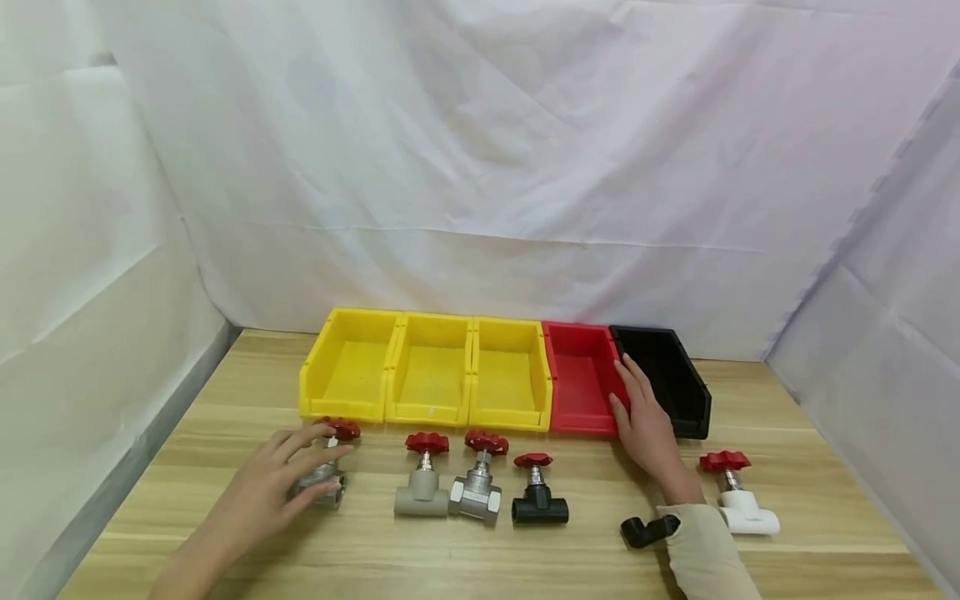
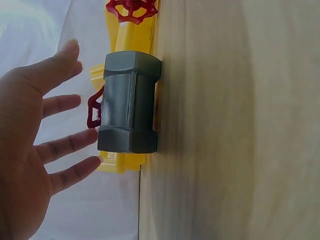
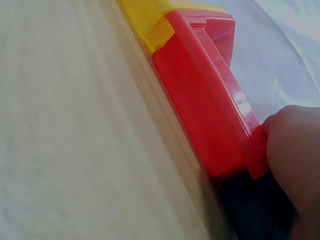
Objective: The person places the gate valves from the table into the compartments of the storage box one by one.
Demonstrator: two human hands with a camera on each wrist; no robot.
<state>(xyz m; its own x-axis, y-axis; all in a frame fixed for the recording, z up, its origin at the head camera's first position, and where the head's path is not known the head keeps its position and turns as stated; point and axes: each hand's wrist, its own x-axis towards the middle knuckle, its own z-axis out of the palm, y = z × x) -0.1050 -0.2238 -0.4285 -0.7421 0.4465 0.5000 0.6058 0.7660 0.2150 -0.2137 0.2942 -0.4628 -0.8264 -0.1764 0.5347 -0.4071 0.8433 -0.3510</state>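
My left hand (image 1: 262,483) reaches over a grey metal valve (image 2: 129,102) with a red handwheel at the left of the row. Its fingers are spread, beside the valve and partly over it in the head view. My right hand (image 1: 648,429) lies at the border between the red bin (image 1: 581,423) and the black bin (image 1: 697,425), fingers fairly straight. In the right wrist view, part of that hand (image 3: 295,155) meets the red bin's front corner; the rest of the fingers are hidden there.
Right of the left hand stand a beige valve (image 1: 422,496), a steel valve (image 1: 476,493) and a black valve (image 1: 540,507). A black elbow fitting (image 1: 648,530) lies by the right sleeve, a white valve (image 1: 742,510) beyond it. Three yellow bins (image 1: 427,414) adjoin the red one.
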